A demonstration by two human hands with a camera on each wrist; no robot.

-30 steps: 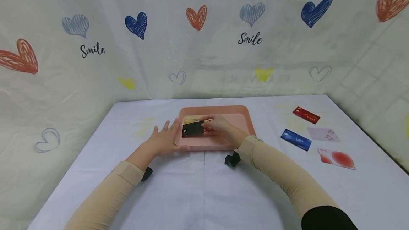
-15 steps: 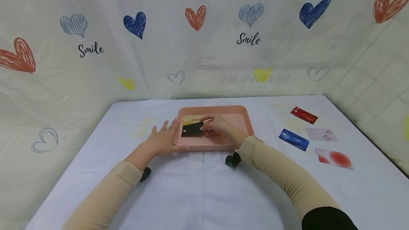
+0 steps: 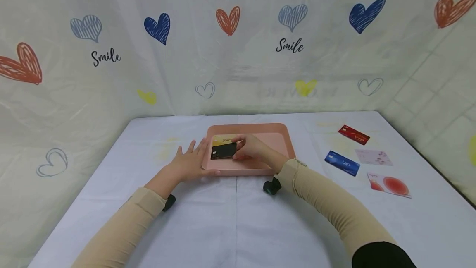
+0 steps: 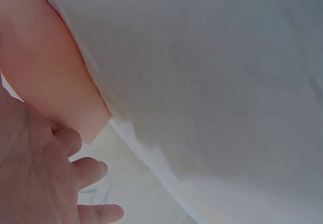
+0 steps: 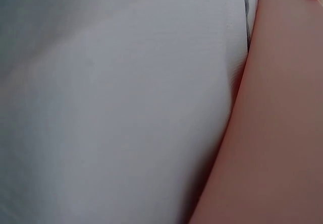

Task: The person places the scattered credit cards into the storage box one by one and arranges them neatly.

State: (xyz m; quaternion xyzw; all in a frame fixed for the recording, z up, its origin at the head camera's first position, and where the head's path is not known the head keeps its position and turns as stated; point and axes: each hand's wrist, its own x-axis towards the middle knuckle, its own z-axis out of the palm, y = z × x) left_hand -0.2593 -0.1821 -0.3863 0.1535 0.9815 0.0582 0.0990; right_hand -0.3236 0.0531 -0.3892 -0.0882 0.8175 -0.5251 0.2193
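A pink tray (image 3: 247, 172) stands on the white-covered table. My left hand (image 3: 187, 165) lies against its left side with fingers spread, thumb along the front wall. In the left wrist view, that hand (image 4: 35, 168) is beside the tray wall (image 4: 50, 62). Inside the tray at the left, a black card (image 3: 222, 151) lies in front of a gold card (image 3: 219, 139) and partly overlaps it. My right hand (image 3: 254, 148) reaches over the tray and pinches the black card's right end. The right wrist view shows mostly the tray's outer wall (image 5: 277, 108), not the right hand's grip.
Right of the tray lie a red VIP card (image 3: 354, 134), a blue VIP card (image 3: 342, 163), a pale pink patterned card (image 3: 373, 157) and a white card with a red circle (image 3: 389, 185). Behind the table hangs a white sheet (image 3: 253, 65) printed with hearts.
My right fingers have shifted slightly at the black card's right end, with the thumb now near its lower corner. The left hand and tray have stayed in place.
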